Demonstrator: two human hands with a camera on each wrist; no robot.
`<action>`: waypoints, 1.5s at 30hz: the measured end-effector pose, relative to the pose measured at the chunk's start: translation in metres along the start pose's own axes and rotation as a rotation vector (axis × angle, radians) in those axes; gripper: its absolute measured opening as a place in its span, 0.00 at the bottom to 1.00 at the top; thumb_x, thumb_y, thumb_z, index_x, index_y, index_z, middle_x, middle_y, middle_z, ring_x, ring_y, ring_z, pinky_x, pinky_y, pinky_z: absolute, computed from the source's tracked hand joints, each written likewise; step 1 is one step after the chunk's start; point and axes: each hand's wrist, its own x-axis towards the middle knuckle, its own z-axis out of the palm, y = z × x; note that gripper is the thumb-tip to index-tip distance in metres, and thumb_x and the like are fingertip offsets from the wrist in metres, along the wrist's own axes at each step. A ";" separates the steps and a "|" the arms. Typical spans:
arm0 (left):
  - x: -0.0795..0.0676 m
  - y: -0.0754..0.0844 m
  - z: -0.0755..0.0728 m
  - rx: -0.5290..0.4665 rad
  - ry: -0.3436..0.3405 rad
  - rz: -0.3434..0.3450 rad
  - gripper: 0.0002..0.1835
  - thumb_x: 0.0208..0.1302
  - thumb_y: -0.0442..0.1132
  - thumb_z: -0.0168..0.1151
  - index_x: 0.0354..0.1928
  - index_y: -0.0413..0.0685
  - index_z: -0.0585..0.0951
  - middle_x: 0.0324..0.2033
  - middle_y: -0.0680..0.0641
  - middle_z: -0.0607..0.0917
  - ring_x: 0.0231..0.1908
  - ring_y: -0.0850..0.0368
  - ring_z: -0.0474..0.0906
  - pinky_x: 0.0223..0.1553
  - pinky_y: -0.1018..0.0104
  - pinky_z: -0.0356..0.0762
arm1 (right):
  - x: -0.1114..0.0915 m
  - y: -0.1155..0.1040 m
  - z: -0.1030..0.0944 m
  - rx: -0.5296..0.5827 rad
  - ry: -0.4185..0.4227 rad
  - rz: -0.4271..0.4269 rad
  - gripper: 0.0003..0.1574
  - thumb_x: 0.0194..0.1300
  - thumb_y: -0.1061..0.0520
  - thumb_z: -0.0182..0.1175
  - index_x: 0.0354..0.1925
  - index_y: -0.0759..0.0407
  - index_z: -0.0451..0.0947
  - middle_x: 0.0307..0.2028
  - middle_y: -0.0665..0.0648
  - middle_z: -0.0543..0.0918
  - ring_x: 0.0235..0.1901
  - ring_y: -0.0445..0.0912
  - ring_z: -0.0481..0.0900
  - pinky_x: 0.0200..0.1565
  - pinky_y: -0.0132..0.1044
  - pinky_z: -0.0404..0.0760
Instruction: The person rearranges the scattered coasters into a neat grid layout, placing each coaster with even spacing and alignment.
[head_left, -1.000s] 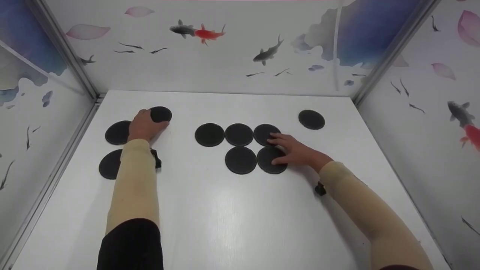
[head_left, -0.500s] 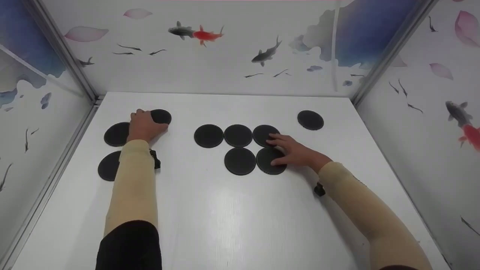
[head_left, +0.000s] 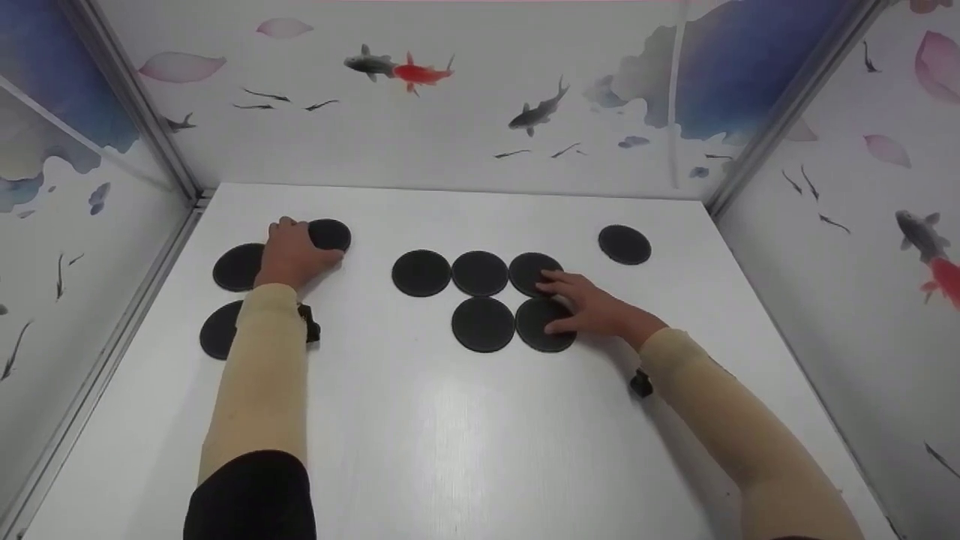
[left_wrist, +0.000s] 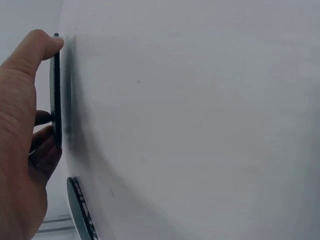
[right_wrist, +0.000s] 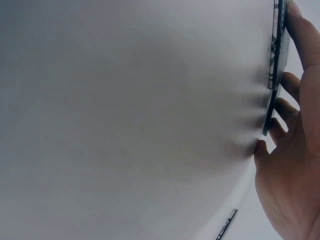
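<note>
In the head view my left hand (head_left: pixel 291 253) pinches a black round coaster (head_left: pixel 330 235) at the back left. The left wrist view shows that coaster (left_wrist: pixel 56 95) edge-on between thumb and fingers, a narrow gap from the white surface. My right hand (head_left: pixel 596 306) rests with spread fingers across two black coasters: fingertips on the back one (head_left: pixel 531 271), thumb on the front one (head_left: pixel 541 330). Three more lie beside these: a left one (head_left: pixel 421 273), a middle one (head_left: pixel 480 273) and a front one (head_left: pixel 483 325). In the right wrist view, coaster edges (right_wrist: pixel 274 45) show under my fingers.
Two black coasters, a back one (head_left: pixel 237 267) and a front one (head_left: pixel 220 330), lie at the left, partly behind my left hand and arm. Another coaster (head_left: pixel 625 244) lies at the back right. Printed walls (head_left: pixel 420 150) enclose the white table (head_left: pixel 435 435) on three sides.
My left hand and its coaster have shifted slightly to the right and nearer. The right hand stays in place on the two coasters. The head view has shifted a little.
</note>
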 end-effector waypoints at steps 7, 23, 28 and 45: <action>0.001 0.006 -0.003 -0.020 -0.004 0.011 0.54 0.64 0.62 0.74 0.76 0.25 0.70 0.73 0.24 0.67 0.72 0.27 0.63 0.73 0.29 0.69 | -0.001 -0.002 -0.001 -0.006 -0.006 0.025 0.58 0.67 0.34 0.79 0.85 0.46 0.67 0.88 0.52 0.54 0.87 0.57 0.46 0.83 0.61 0.51; -0.016 0.026 -0.010 -0.014 -0.063 0.120 0.52 0.63 0.61 0.76 0.78 0.32 0.72 0.71 0.32 0.69 0.68 0.35 0.65 0.71 0.34 0.71 | -0.001 -0.002 -0.001 0.026 0.000 0.015 0.56 0.67 0.39 0.80 0.84 0.50 0.68 0.88 0.55 0.54 0.87 0.59 0.45 0.83 0.63 0.51; -0.021 0.033 -0.010 -0.020 -0.086 0.138 0.54 0.64 0.64 0.76 0.81 0.35 0.69 0.73 0.33 0.68 0.71 0.36 0.65 0.73 0.34 0.70 | -0.001 -0.005 -0.002 0.030 0.004 0.023 0.56 0.67 0.38 0.80 0.84 0.49 0.68 0.88 0.54 0.54 0.87 0.59 0.46 0.83 0.64 0.51; -0.058 0.059 0.002 0.011 -0.124 0.279 0.53 0.61 0.60 0.79 0.80 0.37 0.71 0.70 0.37 0.70 0.69 0.39 0.67 0.72 0.38 0.72 | 0.000 -0.005 0.000 0.027 -0.007 0.009 0.56 0.68 0.42 0.80 0.85 0.52 0.67 0.88 0.56 0.53 0.87 0.60 0.46 0.83 0.62 0.51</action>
